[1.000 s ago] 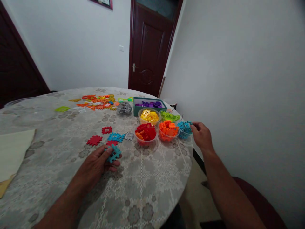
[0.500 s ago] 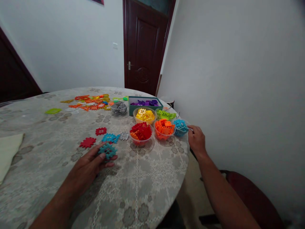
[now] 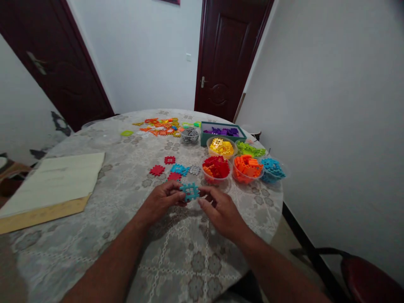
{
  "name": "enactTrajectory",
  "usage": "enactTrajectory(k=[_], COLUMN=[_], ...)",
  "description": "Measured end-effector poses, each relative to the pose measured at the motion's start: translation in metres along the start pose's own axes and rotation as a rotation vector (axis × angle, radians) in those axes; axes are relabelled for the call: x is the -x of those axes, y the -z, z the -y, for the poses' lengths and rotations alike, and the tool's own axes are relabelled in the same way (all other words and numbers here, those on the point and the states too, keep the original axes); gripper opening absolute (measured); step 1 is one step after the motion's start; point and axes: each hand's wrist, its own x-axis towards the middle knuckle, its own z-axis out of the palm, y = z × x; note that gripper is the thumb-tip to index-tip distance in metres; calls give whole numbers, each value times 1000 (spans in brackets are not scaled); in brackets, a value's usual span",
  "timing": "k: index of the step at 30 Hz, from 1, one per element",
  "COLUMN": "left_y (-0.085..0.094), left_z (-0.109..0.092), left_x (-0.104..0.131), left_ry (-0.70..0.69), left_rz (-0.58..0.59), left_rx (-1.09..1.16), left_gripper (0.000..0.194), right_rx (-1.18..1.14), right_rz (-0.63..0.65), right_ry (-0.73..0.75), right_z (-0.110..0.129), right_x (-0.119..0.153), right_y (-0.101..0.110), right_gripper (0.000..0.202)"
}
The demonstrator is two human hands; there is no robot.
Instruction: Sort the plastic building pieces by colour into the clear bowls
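Note:
A teal toothed square piece [image 3: 190, 192] with window-like holes is up off the table between both hands. My left hand [image 3: 164, 198] pinches its left edge. At its right edge, my right hand [image 3: 221, 209] has thumb and fingers closed on it. Just beyond the hands lie two red pieces [image 3: 157, 170], another red piece partly behind the left hand, a blue piece [image 3: 179, 169] and a grey piece [image 3: 195, 170]. Round clear tubs stand behind and to the right, with red [image 3: 216, 166], orange [image 3: 248, 167], blue [image 3: 273, 169], yellow [image 3: 221, 147] and green pieces [image 3: 251, 149].
A green box [image 3: 240, 138] with purple pieces stands at the back, beside a tub of grey pieces [image 3: 190, 134]. Mixed loose pieces [image 3: 160, 127] are spread farther left. Papers [image 3: 57, 183] lie at the table's left. A dark red chair [image 3: 369, 269] is at the lower right.
My right hand has left the blue tub and come to the teal piece. My left hand now holds that piece nearer the middle. The view has turned left.

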Motion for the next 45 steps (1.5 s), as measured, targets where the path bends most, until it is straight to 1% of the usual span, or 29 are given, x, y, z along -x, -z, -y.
enactTrajectory(k=[3,6,9,11,12,14,16,18,19,21,22,24,26,28,30,32,33,34,35,36,37,39,40,41,42,43,44,45], left_y=[2,4,4,5,6,9,12,14,14,13,13,16,22,30,39,47,50,53,55,57,57,56,55,53,51,50,48,47], left_z=[0,1,-1,-4,-6,-9,-12,-14,-15,-18,-19,-20,-20,-18,-14,-9,-7,-4,-2,1,3,7,9,11,13,15,18,20], left_x=[0,-1,-2,-2,-1,1,3,5,6,7,7,6,4,2,0,-2,-4,-5,-7,-8,-9,-10,-11,-11,-11,-11,-11,-12], left_ry=[-11,-32,-48,-49,-54,-78,-111,-132,-141,-171,-189,-217,-210,-191,-185,-198,-200,-199,-196,-178,-172,-172,-173,-179,-192,-210,-231,-251], left_rz=[18,46,85,69,38,-76,-239,-414,-490,-621,-684,-809,-938,-1009,-1016,-1024,-1064,-1047,-1051,-1010,-1015,-973,-952,-919,-883,-849,-812,-776], left_rx=[-21,-106,-232,-303,-324,-343,-360,-356,-346,-337,-356,-430,-505,-564,-601,-572,-544,-526,-524,-543,-561,-621,-646,-673,-701,-730,-763,-800], left_gripper=[36,32,32,36,39,43,43,39,36,31,30,25,20,21,28,31,29,28,26,27,26,26,26,27,27,28,29,30], right_rx=[-119,-242,-266,-222,-175,-24,197,436,550,736,801,902,971,999,994,988,989,989,981,963,929,818,756,691,619,545,474,415], right_rz=[-26,-22,-34,-121,-188,-370,-604,-801,-871,-947,-956,-930,-875,-826,-786,-781,-797,-842,-884,-919,-944,-947,-896,-789,-621,-426,-227,-80], right_ry=[-63,-136,-163,-144,-124,-67,1,46,55,46,26,-44,-133,-196,-215,-193,-165,-120,-62,-1,51,104,129,160,203,236,237,241], right_z=[-6,-12,-13,-14,-16,-22,-33,-49,-58,-77,-86,-104,-119,-130,-138,-142,-142,-140,-136,-129,-119,-91,-74,-58,-43,-30,-19,-12], right_x=[-6,-6,0,3,5,6,4,1,-2,-7,-10,-16,-20,-21,-18,-14,-12,-10,-9,-8,-7,-3,0,3,6,8,10,10], right_y=[-15,-20,-13,3,17,54,102,155,180,222,238,257,265,265,263,260,258,255,250,242,231,199,179,155,130,104,78,52], right_gripper=[25,22,15,13,13,15,19,26,28,31,33,35,36,36,34,34,35,36,37,37,37,35,32,28,26,24,26,33])
